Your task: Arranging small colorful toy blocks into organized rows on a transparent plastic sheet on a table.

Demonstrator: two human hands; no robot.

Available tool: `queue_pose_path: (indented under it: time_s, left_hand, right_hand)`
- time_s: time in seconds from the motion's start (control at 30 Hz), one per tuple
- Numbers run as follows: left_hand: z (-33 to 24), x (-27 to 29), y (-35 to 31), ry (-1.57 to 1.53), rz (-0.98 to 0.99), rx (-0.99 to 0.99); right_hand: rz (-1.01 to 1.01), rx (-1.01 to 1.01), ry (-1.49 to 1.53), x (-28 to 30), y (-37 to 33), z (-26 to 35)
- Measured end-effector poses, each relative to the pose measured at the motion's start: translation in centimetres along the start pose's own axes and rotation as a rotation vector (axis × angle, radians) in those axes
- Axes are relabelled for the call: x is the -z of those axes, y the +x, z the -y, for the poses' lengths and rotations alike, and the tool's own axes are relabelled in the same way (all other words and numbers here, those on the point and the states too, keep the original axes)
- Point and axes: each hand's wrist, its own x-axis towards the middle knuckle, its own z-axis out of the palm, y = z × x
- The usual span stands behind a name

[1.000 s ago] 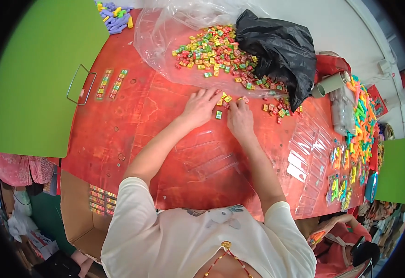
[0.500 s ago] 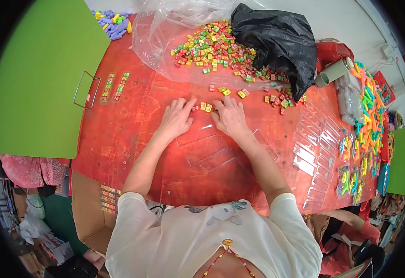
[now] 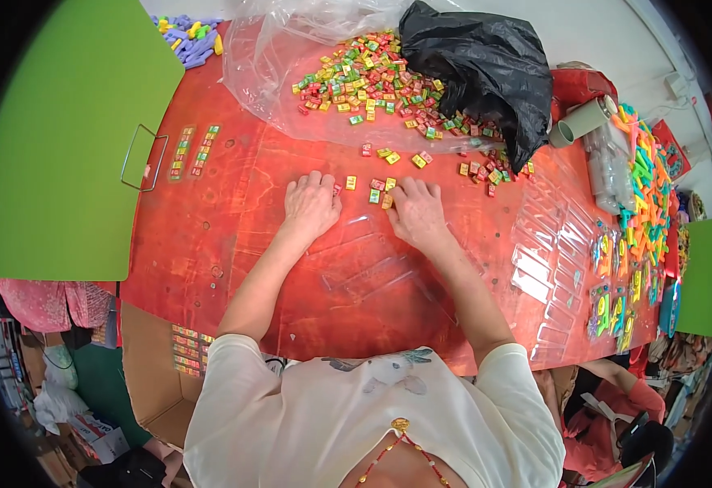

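My left hand (image 3: 314, 205) rests on the red table with its fingers bent, a small red block (image 3: 337, 189) at its thumb and index finger. Across from it, my right hand (image 3: 418, 213) closes its thumb and fingertips on a small yellow block (image 3: 387, 201). Beside those fingers lie a green-and-white block (image 3: 375, 196) and more yellow ones. A single yellow block (image 3: 351, 182) sits between the hands. Nearer to me are clear plastic trays (image 3: 368, 264), flat on the table and hard to make out.
A heap of small coloured blocks (image 3: 364, 77) spreads over clear plastic sheeting, beside a black bag (image 3: 482, 61). Two filled strips (image 3: 205, 150) lie at left by a green board (image 3: 63, 146). More clear trays (image 3: 547, 268) and colourful toy parts (image 3: 649, 187) are at right.
The short row of blocks between my hands has come apart. Several blocks now sit by my right fingers, and one yellow block stands alone nearer my left hand.
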Motion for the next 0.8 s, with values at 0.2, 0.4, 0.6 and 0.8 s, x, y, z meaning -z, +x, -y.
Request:
queue_pose_path:
  time_s: [0.2, 0.4, 0.6, 0.8]
  left_hand:
    - [-2.8, -0.5, -1.3, -0.044, -0.026, -0.036]
    - [-3.4, -0.5, -1.2, -0.130, -0.020, -0.061]
    - [-1.5, 0.0, 0.9, -0.176, -0.064, -0.088]
    - [-0.4, -0.7, 1.8, -0.084, -0.019, -0.120]
  right_hand:
    - [-0.036, 0.059, -0.083, -1.1, 0.6, 0.9]
    - [-0.066, 0.014, 0.078, -1.3, 0.7, 0.3]
    - [-0.059, -0.014, 0.017, -1.7, 3.3, -0.3]
    - [-0.039, -0.049, -0.101, -2.9, 4.1, -1.6]
